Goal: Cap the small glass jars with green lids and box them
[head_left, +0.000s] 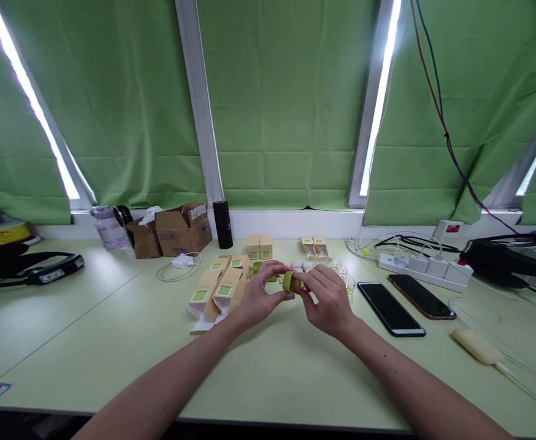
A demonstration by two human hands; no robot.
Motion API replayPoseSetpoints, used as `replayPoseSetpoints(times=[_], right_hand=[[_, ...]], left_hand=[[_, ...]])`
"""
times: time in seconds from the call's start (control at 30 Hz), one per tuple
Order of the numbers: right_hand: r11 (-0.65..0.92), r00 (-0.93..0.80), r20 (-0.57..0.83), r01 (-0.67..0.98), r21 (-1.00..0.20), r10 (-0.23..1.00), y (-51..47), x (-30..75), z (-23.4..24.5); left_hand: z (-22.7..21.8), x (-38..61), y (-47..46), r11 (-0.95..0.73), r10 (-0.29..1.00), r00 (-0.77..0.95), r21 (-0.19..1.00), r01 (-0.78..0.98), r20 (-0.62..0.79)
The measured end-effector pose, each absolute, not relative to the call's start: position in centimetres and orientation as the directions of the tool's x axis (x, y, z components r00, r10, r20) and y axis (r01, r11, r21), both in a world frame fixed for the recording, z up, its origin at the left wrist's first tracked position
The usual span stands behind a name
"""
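Note:
My left hand (pixel 259 292) and my right hand (pixel 326 299) meet above the middle of the pale green table (pixel 112 330). Both pinch a small olive-green round object (pixel 288 281) between their fingertips, the left from the left side, the right from the right. Just left of my left hand lie several tan cartons with green labels (pixel 219 287), some lying flat and open. More small tan cartons (pixel 259 245) stand upright behind my hands, and small white and clear pieces (pixel 343 275) lie behind my right hand.
Two dark phones (pixel 390 307) (pixel 421 296) lie right of my hands, a white power strip (pixel 423 267) with cables behind them. A cream-coloured object (pixel 477 346) lies at the right. Brown cardboard boxes (pixel 183 229), a black cylinder (pixel 222 224), a white charger (pixel 181 261) and a bottle (pixel 107 227) stand at the back left.

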State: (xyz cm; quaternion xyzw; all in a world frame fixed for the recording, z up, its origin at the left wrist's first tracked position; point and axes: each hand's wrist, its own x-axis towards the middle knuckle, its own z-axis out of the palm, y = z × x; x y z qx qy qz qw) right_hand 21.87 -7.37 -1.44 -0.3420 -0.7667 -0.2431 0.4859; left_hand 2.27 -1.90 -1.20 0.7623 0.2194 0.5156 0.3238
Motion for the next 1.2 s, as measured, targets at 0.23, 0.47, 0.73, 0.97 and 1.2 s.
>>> replayPoseSetpoints(times=[0.23, 0.47, 0.73, 0.97, 1.2], right_hand=[[0.690, -0.264, 0.896, 0.721, -0.062, 0.356, -7.8, 21.8, -1.4], [0.719, -0.286, 0.871, 0.688, -0.104, 0.400, -7.1, 21.5, -2.5], [0.740, -0.148, 0.880, 0.614, -0.275, 0.451, -6.8, 21.5, -2.6], [0.744, -0.157, 0.877, 0.609, -0.276, 0.454, -6.9, 21.3, -2.9], [0.744, -0.166, 0.874, 0.610, -0.273, 0.457, -6.9, 21.3, -3.0]], left_hand=[[-0.4, 1.6, -1.8, -0.728, 0.679, 0.297, 0.668, 0.156, 0.671], [-0.8, 1.9, -2.5, -0.794, 0.607, 0.319, 0.571, 0.208, 0.728], [-0.2, 1.9, -3.2, -0.786, 0.618, 0.311, 0.586, 0.200, 0.723], [-1.3, 2.1, -2.4, -0.719, 0.692, 0.323, 0.659, 0.222, 0.646], [-1.3, 2.3, -2.4, -0.713, 0.695, 0.337, 0.670, 0.207, 0.635]])
